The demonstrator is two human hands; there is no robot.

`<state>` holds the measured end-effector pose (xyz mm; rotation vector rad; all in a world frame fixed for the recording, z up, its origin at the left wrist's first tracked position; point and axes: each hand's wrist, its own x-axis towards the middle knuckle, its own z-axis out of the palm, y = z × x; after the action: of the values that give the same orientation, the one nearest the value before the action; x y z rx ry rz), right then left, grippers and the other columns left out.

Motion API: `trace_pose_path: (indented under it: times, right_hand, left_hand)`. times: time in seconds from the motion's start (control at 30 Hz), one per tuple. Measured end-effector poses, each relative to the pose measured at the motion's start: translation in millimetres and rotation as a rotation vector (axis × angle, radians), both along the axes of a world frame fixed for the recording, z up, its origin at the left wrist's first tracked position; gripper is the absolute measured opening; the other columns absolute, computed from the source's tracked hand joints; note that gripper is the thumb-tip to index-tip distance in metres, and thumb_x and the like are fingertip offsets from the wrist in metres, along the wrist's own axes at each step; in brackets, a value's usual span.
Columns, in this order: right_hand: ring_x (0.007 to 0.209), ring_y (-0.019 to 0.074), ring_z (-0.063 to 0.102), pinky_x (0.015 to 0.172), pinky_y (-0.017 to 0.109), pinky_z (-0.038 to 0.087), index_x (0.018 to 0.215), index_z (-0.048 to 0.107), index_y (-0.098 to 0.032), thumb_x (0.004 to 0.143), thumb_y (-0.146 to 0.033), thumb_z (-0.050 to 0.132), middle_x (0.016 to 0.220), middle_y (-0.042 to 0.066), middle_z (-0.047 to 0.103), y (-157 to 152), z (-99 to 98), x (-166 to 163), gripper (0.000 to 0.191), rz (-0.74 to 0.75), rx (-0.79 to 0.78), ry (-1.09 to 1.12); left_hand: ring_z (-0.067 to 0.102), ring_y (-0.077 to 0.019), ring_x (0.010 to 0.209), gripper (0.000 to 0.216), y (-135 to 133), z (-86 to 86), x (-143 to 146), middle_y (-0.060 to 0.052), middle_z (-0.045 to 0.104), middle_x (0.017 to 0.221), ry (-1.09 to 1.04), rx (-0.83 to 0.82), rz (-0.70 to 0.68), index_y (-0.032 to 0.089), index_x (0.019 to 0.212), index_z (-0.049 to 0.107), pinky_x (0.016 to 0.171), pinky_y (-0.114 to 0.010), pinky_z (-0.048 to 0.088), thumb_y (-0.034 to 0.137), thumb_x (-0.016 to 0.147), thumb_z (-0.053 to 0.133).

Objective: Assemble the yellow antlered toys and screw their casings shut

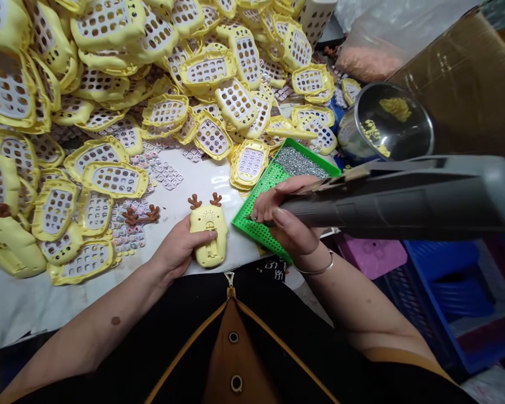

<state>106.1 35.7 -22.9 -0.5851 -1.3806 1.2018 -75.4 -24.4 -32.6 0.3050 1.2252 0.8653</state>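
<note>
My left hand is closed around a yellow toy phone with brown antlers on top. Its back faces up, and the thumb lies across the middle of it. In my right hand is a grey electric screwdriver, held nearly level with its tip end pointing left over a green perforated tray. Small silver screws fill the far part of that tray. The screwdriver's very tip is hard to make out among the fingers and the tray holes.
Many yellow toy shells are heaped across the back and left. Brown antlers and small printed keypad pieces lie at left. A steel bowl with yellow bits, a cardboard box and blue crates stand at right.
</note>
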Motion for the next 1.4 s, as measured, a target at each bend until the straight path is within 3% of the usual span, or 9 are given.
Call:
trace_pose_path:
  times: [0.27,0.5,0.77,0.9,1.13,1.4]
  right_hand:
    - [0.045,0.0115,0.051,0.046,0.03,0.046,0.091,0.059,-0.029,0.075,-0.028,0.068,0.055,-0.007,0.051,-21.0,43.4,-15.4,0.018,0.015,-0.182,0.234]
    - [0.042,0.0108,0.051,0.044,0.029,0.044,0.089,0.058,-0.031,0.073,-0.033,0.07,0.053,-0.009,0.049,-23.5,43.2,-27.8,0.019,-0.1,-0.24,0.232]
    - [0.042,0.0118,0.048,0.045,0.031,0.046,0.09,0.056,-0.034,0.078,-0.038,0.066,0.054,-0.008,0.044,-25.0,47.8,-32.7,0.017,-0.133,-0.206,0.161]
    - [0.041,0.0108,0.047,0.043,0.03,0.044,0.091,0.056,-0.033,0.08,-0.039,0.064,0.053,-0.008,0.042,-26.0,50.5,-38.9,0.015,-0.149,-0.196,0.161]
    - [0.042,0.012,0.048,0.043,0.033,0.044,0.089,0.06,-0.033,0.078,-0.034,0.066,0.053,-0.007,0.043,-32.2,55.9,-47.0,0.012,-0.121,-0.276,0.216]
    - [0.042,0.012,0.049,0.046,0.032,0.047,0.089,0.055,-0.034,0.078,-0.039,0.065,0.052,-0.008,0.041,-34.5,54.1,-46.0,0.016,-0.104,-0.297,0.188]
  left_hand:
    - [0.065,-0.0177,0.08,0.054,-11.5,2.1,1.6,-0.005,0.07,0.093,0.015,0.025,-0.051,0.016,0.107,0.06,0.077,-0.033,0.052,0.014,0.057,0.079]
    - [0.065,-0.0198,0.083,0.055,-17.3,1.7,-2.2,-0.007,0.07,0.097,-0.009,0.037,-0.104,0.016,0.11,0.059,0.079,-0.035,0.051,0.015,0.059,0.079]
    - [0.065,-0.0199,0.079,0.047,-14.9,-1.0,-4.7,-0.007,0.07,0.092,-0.208,0.013,-0.161,0.016,0.106,0.06,0.074,-0.034,0.051,0.014,0.061,0.077]
    - [0.063,-0.0183,0.078,0.049,-16.4,1.6,-0.6,-0.005,0.069,0.09,-0.055,0.043,-0.164,0.016,0.106,0.059,0.074,-0.031,0.048,0.016,0.061,0.077]
    - [0.06,-0.0189,0.079,0.039,-19.1,9.9,2.4,-0.002,0.066,0.086,0.272,0.213,-0.305,0.015,0.098,0.061,0.076,-0.031,0.045,0.021,0.063,0.075]
    - [0.057,-0.0193,0.079,0.033,-20.6,11.6,2.3,-0.002,0.064,0.087,0.346,0.312,-0.382,0.016,0.093,0.059,0.074,-0.031,0.044,0.023,0.064,0.072]
